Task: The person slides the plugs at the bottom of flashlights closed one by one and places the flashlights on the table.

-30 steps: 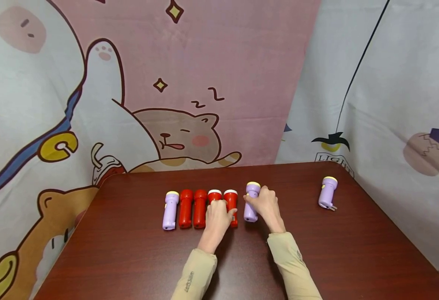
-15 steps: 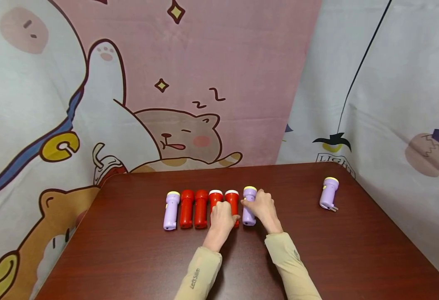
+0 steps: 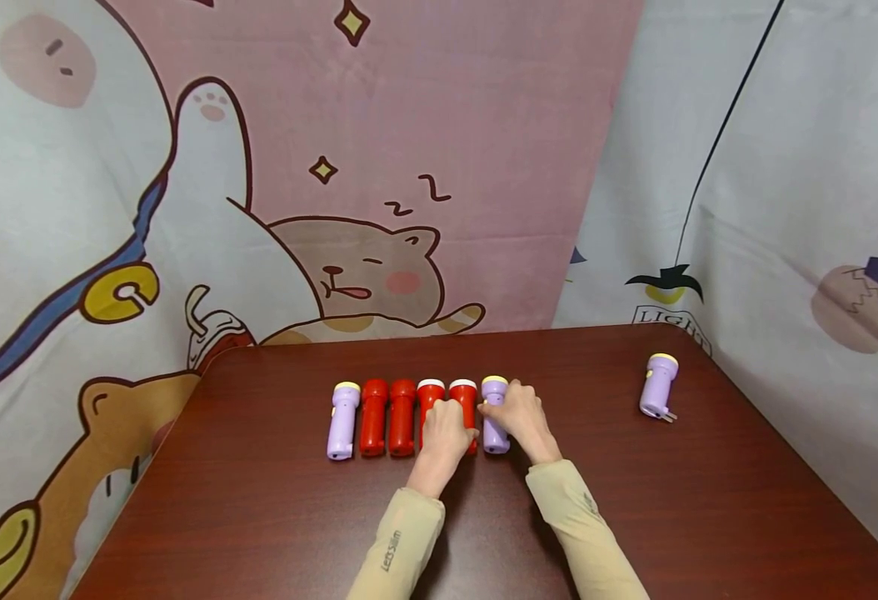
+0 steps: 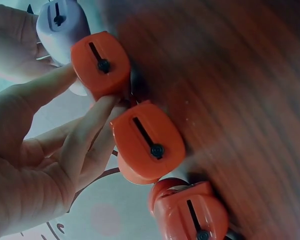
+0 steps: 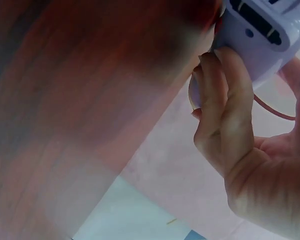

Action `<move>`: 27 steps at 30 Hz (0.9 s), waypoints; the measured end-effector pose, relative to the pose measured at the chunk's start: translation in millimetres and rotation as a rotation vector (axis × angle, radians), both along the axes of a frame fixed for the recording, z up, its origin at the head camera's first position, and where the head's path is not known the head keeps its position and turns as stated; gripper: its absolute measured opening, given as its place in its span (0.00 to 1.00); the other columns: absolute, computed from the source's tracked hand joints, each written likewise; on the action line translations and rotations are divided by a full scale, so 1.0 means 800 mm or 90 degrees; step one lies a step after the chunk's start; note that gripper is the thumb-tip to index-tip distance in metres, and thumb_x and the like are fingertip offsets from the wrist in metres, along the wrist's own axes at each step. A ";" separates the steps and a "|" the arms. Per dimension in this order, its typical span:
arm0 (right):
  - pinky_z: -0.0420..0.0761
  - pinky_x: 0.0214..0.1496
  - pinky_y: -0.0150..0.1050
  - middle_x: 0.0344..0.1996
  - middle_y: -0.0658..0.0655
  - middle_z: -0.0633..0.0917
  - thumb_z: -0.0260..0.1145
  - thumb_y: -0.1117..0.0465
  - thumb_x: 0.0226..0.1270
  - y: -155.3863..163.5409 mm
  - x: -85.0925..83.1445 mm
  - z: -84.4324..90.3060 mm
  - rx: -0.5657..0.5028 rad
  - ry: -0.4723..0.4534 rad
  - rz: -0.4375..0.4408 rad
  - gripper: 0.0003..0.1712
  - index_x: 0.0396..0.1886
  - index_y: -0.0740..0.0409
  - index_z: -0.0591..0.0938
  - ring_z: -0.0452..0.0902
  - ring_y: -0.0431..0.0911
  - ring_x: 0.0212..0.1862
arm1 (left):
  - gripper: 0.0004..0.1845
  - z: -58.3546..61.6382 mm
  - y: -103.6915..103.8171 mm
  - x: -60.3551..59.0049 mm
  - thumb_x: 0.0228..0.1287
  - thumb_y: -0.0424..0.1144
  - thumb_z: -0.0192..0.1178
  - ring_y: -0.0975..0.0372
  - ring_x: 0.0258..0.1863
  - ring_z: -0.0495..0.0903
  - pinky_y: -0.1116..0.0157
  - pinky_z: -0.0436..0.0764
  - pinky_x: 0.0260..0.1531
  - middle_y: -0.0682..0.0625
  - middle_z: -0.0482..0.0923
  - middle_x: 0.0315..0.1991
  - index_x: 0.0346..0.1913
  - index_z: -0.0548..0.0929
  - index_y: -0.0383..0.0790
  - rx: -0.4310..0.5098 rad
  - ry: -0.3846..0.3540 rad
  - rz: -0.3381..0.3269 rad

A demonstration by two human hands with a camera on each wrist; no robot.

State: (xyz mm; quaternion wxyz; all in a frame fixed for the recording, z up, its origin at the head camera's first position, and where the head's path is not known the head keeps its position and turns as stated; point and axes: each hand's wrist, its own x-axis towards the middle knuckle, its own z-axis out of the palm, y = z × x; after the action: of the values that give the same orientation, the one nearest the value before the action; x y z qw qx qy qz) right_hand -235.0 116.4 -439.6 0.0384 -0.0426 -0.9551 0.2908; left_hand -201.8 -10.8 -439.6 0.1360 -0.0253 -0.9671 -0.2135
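Observation:
A row of flashlights lies side by side on the table. My left hand (image 3: 445,433) pinches the rightmost red flashlight (image 4: 102,62), thumb on one side and fingers on the other. That hand partly covers the neighbouring white-rimmed red flashlight (image 3: 430,392) in the head view. Just right of the reds, my right hand (image 3: 525,417) grips a lilac flashlight (image 3: 495,435) with a yellow rim. Its end with a dark slot faces the right wrist camera, and fingers (image 5: 235,100) curl along its side. The lilac flashlight stands close beside the gripped red one.
Further left in the row lie two all-red flashlights (image 3: 374,418) and a lilac flashlight (image 3: 343,421) at the end. Another lilac flashlight (image 3: 658,387), its plug prongs out, lies near the right edge of the brown table (image 3: 259,517). A cartoon-printed cloth (image 3: 514,167) hangs behind.
My right hand has slid the lilac flashlight left and slightly nearer, up beside the red row. My left hand has shifted slightly right, staying over the red flashlights.

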 end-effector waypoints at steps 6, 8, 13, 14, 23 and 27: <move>0.79 0.31 0.46 0.29 0.65 0.80 0.75 0.48 0.47 -0.003 -0.002 -0.005 0.014 -0.012 0.007 0.34 0.41 0.72 0.75 0.81 0.58 0.31 | 0.17 0.000 -0.001 -0.002 0.38 0.40 0.78 0.46 0.24 0.82 0.57 0.81 0.26 0.37 0.83 0.25 0.26 0.84 0.31 0.008 -0.014 -0.004; 0.79 0.31 0.47 0.29 0.66 0.81 0.75 0.48 0.47 -0.004 -0.002 -0.005 0.018 -0.014 0.010 0.34 0.41 0.72 0.75 0.81 0.58 0.31 | 0.17 0.000 -0.001 -0.002 0.38 0.40 0.78 0.46 0.25 0.82 0.57 0.81 0.26 0.38 0.83 0.25 0.25 0.84 0.31 0.008 -0.017 -0.004; 0.79 0.31 0.48 0.30 0.67 0.81 0.74 0.48 0.47 -0.006 -0.003 -0.006 0.029 -0.011 0.015 0.34 0.41 0.72 0.74 0.81 0.59 0.31 | 0.17 -0.001 -0.001 -0.002 0.37 0.40 0.78 0.46 0.24 0.82 0.57 0.80 0.25 0.38 0.82 0.24 0.24 0.83 0.31 0.004 -0.010 -0.004; 0.79 0.31 0.48 0.30 0.67 0.81 0.74 0.48 0.47 -0.006 -0.003 -0.006 0.032 -0.010 0.015 0.34 0.41 0.73 0.74 0.81 0.60 0.31 | 0.17 -0.001 -0.002 -0.001 0.37 0.40 0.78 0.46 0.24 0.82 0.57 0.80 0.25 0.38 0.82 0.24 0.24 0.83 0.31 0.005 -0.010 -0.006; 0.79 0.30 0.48 0.26 0.66 0.81 0.75 0.48 0.47 -0.007 -0.002 -0.007 0.057 0.012 0.017 0.32 0.36 0.73 0.76 0.81 0.59 0.28 | 0.17 -0.004 -0.005 -0.002 0.37 0.41 0.78 0.46 0.23 0.81 0.57 0.80 0.26 0.39 0.81 0.22 0.23 0.82 0.32 0.006 0.006 -0.020; 0.79 0.30 0.50 0.26 0.66 0.81 0.74 0.46 0.47 -0.008 -0.001 -0.006 0.070 0.014 0.014 0.32 0.35 0.72 0.76 0.81 0.60 0.28 | 0.17 -0.005 -0.006 -0.001 0.37 0.41 0.78 0.46 0.23 0.81 0.57 0.80 0.26 0.39 0.80 0.22 0.23 0.82 0.32 0.010 0.007 -0.024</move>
State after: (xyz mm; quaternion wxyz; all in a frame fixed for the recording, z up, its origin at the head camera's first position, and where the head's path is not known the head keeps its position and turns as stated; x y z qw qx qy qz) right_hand -235.6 110.3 -444.7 0.0480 -0.0264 -0.9695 0.2387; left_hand -202.8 -15.4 -443.2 0.1374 -0.0433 -0.9640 -0.2235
